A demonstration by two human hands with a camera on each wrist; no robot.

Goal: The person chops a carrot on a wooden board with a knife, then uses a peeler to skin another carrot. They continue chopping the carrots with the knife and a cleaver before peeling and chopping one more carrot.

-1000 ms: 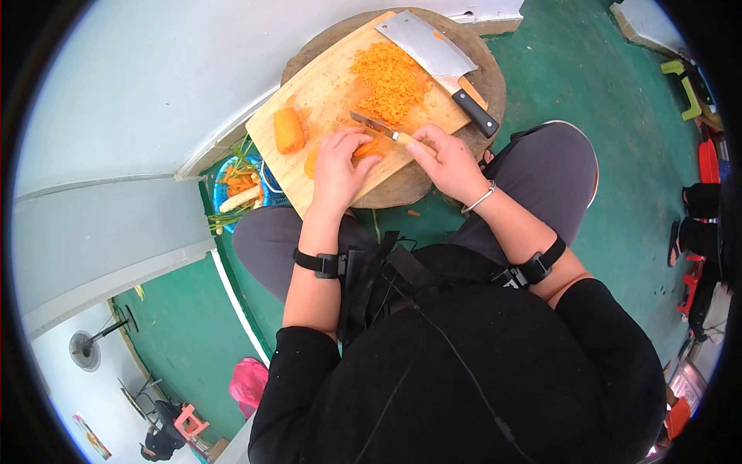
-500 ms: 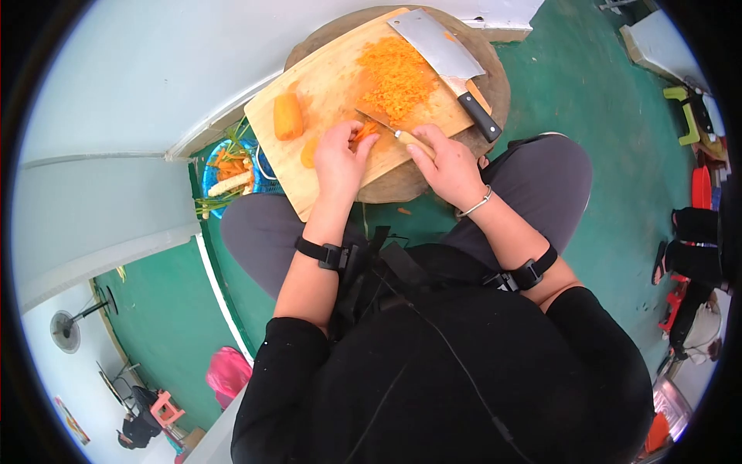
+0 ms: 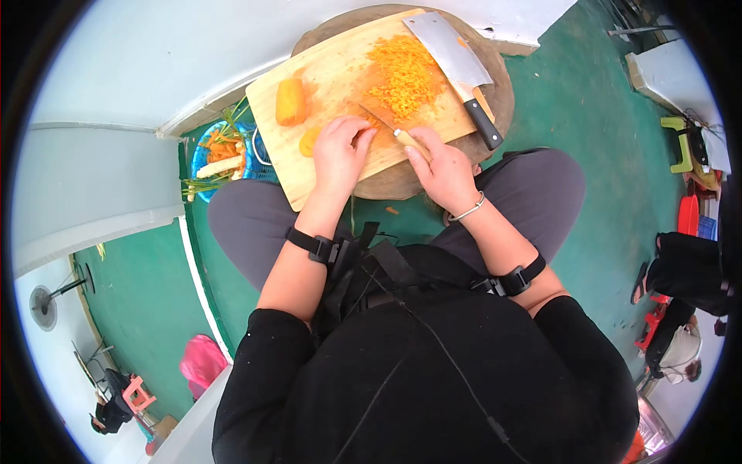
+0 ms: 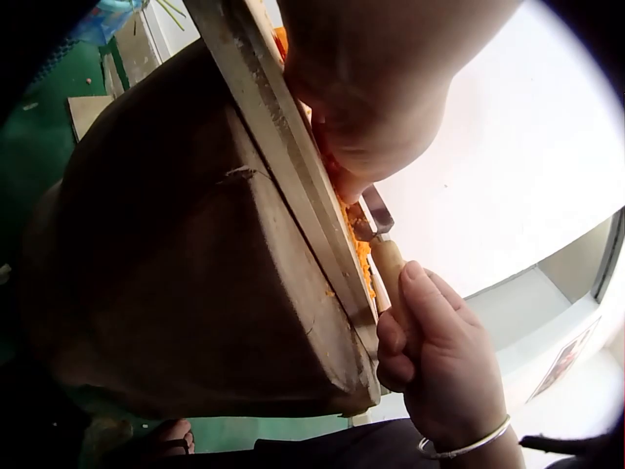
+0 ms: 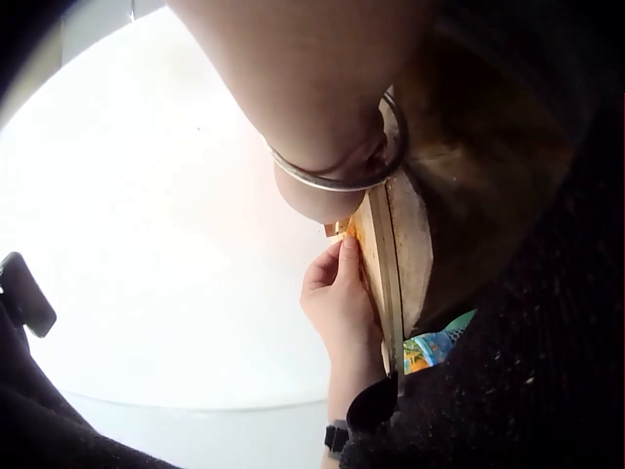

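Note:
My right hand (image 3: 448, 174) grips the wooden handle of a small knife (image 3: 408, 141), its blade reaching left over the cutting board (image 3: 270, 166). Beside the blade my left hand (image 3: 342, 151) has curled fingers and thumb close together over orange carrot bits, mostly hidden; the left wrist view shows its fingertips down on orange pieces by the blade. A carrot slice (image 3: 308, 141) lies left of that hand, and a thick carrot chunk (image 3: 291, 102) farther up. Behind the knife spreads a heap of chopped carrot (image 3: 406, 77).
A cleaver (image 3: 448, 50) with a black handle lies along the board's right side. The board rests on a round wooden block (image 3: 498, 77). A blue basket (image 3: 202, 158) with peels and greens stands at the left, by the wall. Beyond are a fan and stools.
The head view has shifted, so the surroundings appear moved. The orange strips between my left fingers and the blade show less now. My right hand keeps its hold on the knife.

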